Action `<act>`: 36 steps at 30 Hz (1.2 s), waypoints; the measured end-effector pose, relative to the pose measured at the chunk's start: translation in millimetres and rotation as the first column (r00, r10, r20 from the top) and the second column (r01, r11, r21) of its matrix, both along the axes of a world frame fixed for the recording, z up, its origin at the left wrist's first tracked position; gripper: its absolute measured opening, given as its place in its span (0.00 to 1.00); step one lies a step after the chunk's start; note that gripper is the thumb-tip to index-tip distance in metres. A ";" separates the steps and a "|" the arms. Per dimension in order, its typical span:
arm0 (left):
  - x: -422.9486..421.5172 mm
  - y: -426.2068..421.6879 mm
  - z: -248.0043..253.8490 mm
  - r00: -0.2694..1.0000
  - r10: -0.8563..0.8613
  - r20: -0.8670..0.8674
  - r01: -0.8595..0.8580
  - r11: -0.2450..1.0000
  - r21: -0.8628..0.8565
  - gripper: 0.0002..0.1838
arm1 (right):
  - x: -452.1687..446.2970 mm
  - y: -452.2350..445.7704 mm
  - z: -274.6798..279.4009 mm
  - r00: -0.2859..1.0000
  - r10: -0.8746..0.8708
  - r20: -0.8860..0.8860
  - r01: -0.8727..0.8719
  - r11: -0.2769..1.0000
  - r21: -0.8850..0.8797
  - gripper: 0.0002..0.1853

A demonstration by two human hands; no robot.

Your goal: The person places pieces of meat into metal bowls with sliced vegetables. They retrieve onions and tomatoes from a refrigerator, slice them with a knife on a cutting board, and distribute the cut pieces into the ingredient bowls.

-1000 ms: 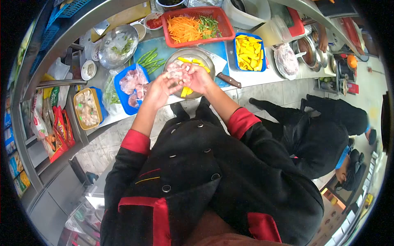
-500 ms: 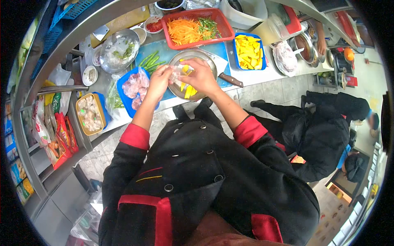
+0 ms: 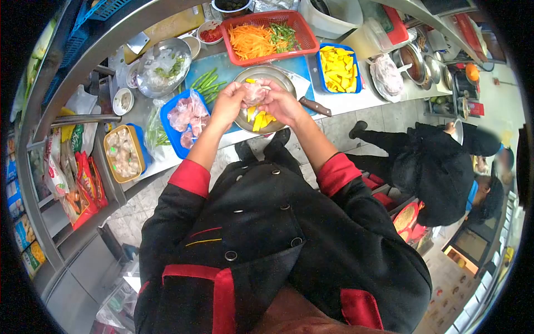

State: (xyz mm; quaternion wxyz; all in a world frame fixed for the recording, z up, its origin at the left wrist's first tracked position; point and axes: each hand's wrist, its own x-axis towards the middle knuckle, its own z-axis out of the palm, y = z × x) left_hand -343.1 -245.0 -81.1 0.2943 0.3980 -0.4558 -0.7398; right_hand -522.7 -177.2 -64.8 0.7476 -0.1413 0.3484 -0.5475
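Observation:
Between my hands, a small clear bag of pinkish pieces hangs over a round metal bowl with yellow strips in it. My left hand has its fingers closed on the bag's left side. On the right side, my right hand grips it too. Just left of the bowl sits a blue tray of similar bagged pink pieces, with green beans behind it on a blue board. A knife with a brown handle lies right of the bowl.
A red basket of shredded carrot stands behind the bowl, a blue tub of yellow pieces to its right. A steel bowl and a yellow container are at left. Two people in black stand at right.
The bag of pinkish pieces now shows more fully between my hands, and my right hand has moved slightly right. At right, the people have shifted and a red container has come into view.

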 end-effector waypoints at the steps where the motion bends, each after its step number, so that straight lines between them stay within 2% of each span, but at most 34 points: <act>1: 2.8 -2.3 -1.7 0.997 -0.043 0.061 0.046 0.998 -0.053 0.10 | 3.3 -1.1 8.2 1.000 -0.001 0.000 0.001 1.000 -0.001 0.12; 3: 4.1 -2.4 -3.3 0.989 -0.087 0.121 0.100 0.989 -0.105 0.09 | 10.2 -2.9 18.0 0.930 0.035 -0.367 -0.047 0.999 -0.023 0.13; 4: 4.4 -0.4 -2.5 0.987 -0.088 0.132 0.102 0.990 -0.102 0.09 | 7.7 -3.1 8.9 0.930 0.031 -0.367 -0.043 0.999 -0.024 0.13; 6: 5.9 3.6 -0.8 0.986 -0.088 0.143 0.103 0.990 -0.100 0.09 | 4.3 -6.1 -8.8 0.967 0.073 -0.244 -0.088 0.995 -0.050 0.14; 8: 7.4 7.5 1.4 0.986 0.123 -0.117 -0.097 0.974 0.206 0.10 | -5.6 -2.9 -9.4 0.981 0.073 -0.178 -0.086 0.994 -0.066 0.13; 9: 8.1 9.6 8.3 0.985 0.125 -0.118 -0.099 0.974 0.205 0.10 | -10.2 -0.9 -7.4 0.991 0.075 -0.111 -0.085 0.993 -0.080 0.13; 11: 10.0 11.7 22.0 0.970 0.219 -0.107 -0.177 0.936 0.305 0.10 | -18.1 0.0 -25.1 0.990 0.062 -0.126 -0.072 0.995 -0.075 0.13; 16: 18.7 1.3 21.5 0.978 0.146 -0.147 -0.117 0.975 0.191 0.10 | 1.3 3.9 17.8 0.988 0.075 -0.132 -0.081 0.996 -0.040 0.11; 18: 17.6 -0.1 21.7 0.983 0.117 -0.143 -0.093 0.982 0.164 0.10 | 15.3 2.2 27.2 0.913 0.021 -0.407 -0.049 0.997 -0.059 0.14; 19: 16.3 -0.1 21.8 0.985 0.100 -0.141 -0.078 0.986 0.150 0.10 | 16.9 1.0 24.2 0.913 0.021 -0.408 -0.050 0.997 -0.060 0.14; 21: 15.2 2.1 23.8 0.987 0.080 -0.139 -0.061 0.989 0.136 0.11 | 16.6 -0.2 12.9 0.763 -0.006 -0.646 -0.103 0.986 -0.130 0.14; 25: 24.4 -3.4 22.8 0.966 0.226 -0.129 -0.200 0.961 0.190 0.13 | -2.3 -0.5 5.9 0.821 0.057 -0.568 -0.131 0.987 -0.090 0.13; 27: 32.6 -6.1 25.9 0.954 0.268 -0.135 -0.237 0.949 0.210 0.14 | -7.3 0.1 6.4 0.783 -0.039 -0.621 -0.053 0.990 -0.130 0.12; 28: 35.9 -4.8 37.4 0.957 0.273 -0.095 -0.254 0.952 0.171 0.14 | -10.4 -1.3 11.3 0.714 0.000 -0.700 -0.138 0.981 -0.140 0.11; 29: 39.5 -3.9 44.5 0.958 0.280 -0.056 -0.271 0.954 0.129 0.13 | -13.0 -0.6 16.5 0.714 0.000 -0.700 -0.137 0.981 -0.140 0.11; 31: 50.1 0.1 42.8 0.973 0.226 -0.053 -0.216 0.965 0.148 0.11 | -19.3 4.9 24.4 0.540 -0.020 -0.841 -0.092 0.992 -0.083 0.14; 32: 53.8 4.3 40.1 0.983 0.183 0.011 -0.183 0.976 0.119 0.11 | -29.8 10.1 18.6 0.541 -0.021 -0.841 -0.092 0.992 -0.084 0.14; 33: 57.1 8.5 37.1 0.987 0.140 0.077 -0.147 0.985 0.093 0.11 | -44.7 18.3 4.9 0.175 -0.110 -0.978 0.002 0.994 -0.112 0.18; 34: 59.2 12.1 32.5 0.984 0.151 0.095 -0.160 0.983 0.095 0.11 | -54.1 24.5 -10.8 -0.225 -0.152 -0.962 0.079 0.982 -0.174 0.22; 35: 59.7 15.4 34.5 0.985 0.147 0.090 -0.155 0.984 0.092 0.11 | -57.5 32.1 -28.8 -0.230 -0.155 -0.961 0.082 0.981 -0.178 0.22; 36: 58.5 20.0 36.3 0.978 0.143 0.155 -0.161 0.981 0.109 0.11 | -60.9 44.8 -49.0 -0.265 -0.066 -0.962 0.090 0.992 -0.093 0.25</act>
